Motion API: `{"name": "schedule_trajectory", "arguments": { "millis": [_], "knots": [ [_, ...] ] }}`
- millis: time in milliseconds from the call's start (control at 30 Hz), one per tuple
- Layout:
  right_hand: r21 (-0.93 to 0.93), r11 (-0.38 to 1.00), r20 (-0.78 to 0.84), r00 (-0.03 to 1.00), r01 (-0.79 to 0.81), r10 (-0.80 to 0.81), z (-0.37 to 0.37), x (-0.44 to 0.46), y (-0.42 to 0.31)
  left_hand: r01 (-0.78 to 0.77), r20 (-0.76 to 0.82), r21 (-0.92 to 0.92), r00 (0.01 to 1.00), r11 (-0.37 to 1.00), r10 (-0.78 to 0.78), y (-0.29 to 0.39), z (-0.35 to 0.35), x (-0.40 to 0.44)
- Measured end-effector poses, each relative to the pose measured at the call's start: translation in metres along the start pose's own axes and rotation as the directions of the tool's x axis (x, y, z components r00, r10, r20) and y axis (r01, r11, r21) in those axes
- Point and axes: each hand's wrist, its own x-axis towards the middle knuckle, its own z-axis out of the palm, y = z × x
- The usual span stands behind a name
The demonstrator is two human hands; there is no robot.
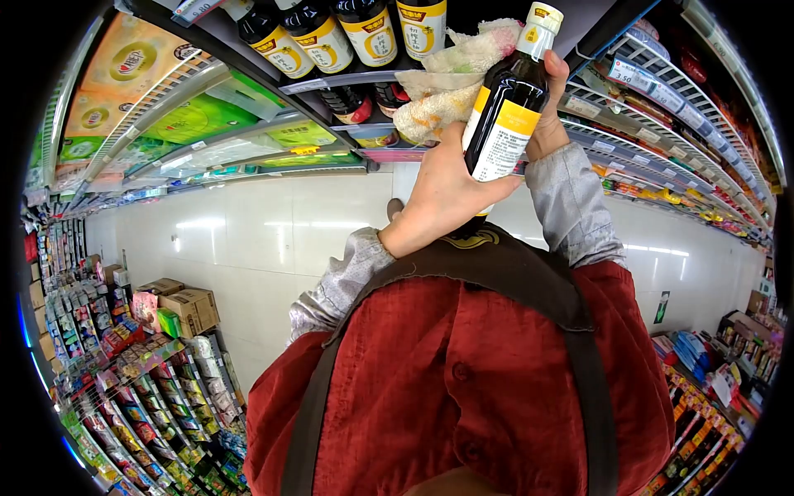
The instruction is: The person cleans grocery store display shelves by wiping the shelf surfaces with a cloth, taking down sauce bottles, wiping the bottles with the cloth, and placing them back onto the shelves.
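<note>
Tilted in front of my chest is a dark soy sauce bottle (506, 112) with a pale cap and a yellow-and-white label. My left hand (451, 182) is closed round its lower part. Behind the neck and upper side, my right hand (549, 112) grips the same bottle, its fingers partly hidden. A stained, light-coloured cloth (438, 112) lies across the shelf edge just left of the bottle; whether a hand touches it I cannot tell. Similar soy sauce bottles (366, 37) stand in a row on the shelf (331, 81) beyond.
Green and orange packages (186, 124) fill the shelving at left. Wire racks (662, 99) with price tags curve along the right. Cardboard boxes (192, 310) sit on the tiled floor (273, 240) at lower left, near racks of packets (149, 405). More goods (703, 355) stand at lower right.
</note>
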Motion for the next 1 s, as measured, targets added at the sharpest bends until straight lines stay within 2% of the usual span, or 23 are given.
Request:
{"name": "schedule_trajectory", "arguments": {
  "millis": [100, 300, 367, 500, 567, 700, 867, 1000],
  "knots": [
    [0.058, 0.998, 0.041, 0.999, -0.035, 0.033, -0.002, -0.001, -0.002, -0.08, -0.062, -0.003, 0.995, 0.997, 0.079, -0.003, 0.003, 0.002],
    [0.03, 1.0, 0.011, 1.0, -0.001, 0.0, -0.006, -0.001, -0.003, -0.052, -0.039, 0.007, 0.998, 0.999, 0.052, -0.001, 0.002, 0.004],
    [0.037, 0.999, 0.038, 0.999, -0.013, 0.012, -0.007, -0.002, -0.004, 0.022, 0.025, 0.005, 0.999, 1.0, -0.022, 0.003, 0.001, 0.004],
    [0.037, 0.999, 0.039, 0.999, -0.016, 0.014, -0.007, -0.003, -0.004, 0.014, 0.03, 0.002, 0.999, 1.0, -0.014, 0.0, 0.002, 0.005],
    [0.038, 0.999, 0.012, 1.0, 0.002, -0.003, -0.006, -0.003, -0.003, -0.077, -0.034, -0.006, 0.997, 0.997, 0.076, -0.004, 0.004, 0.006],
    [-0.002, 1.0, 0.022, 1.0, 0.009, -0.009, -0.008, -0.004, -0.003, -0.09, -0.017, 0.006, 0.996, 0.996, 0.09, -0.008, 0.003, 0.008],
    [-0.086, 0.996, -0.071, 0.997, 0.036, -0.042, -0.003, -0.004, -0.001, -0.085, 0.01, -0.108, 0.996, 0.99, 0.086, -0.018, 0.004, 0.012],
    [-0.078, 0.996, -0.119, 0.992, 0.03, -0.039, 0.0, -0.006, 0.0, -0.078, 0.029, -0.096, 0.996, 0.992, 0.081, -0.02, 0.002, 0.013]
  ]
}}
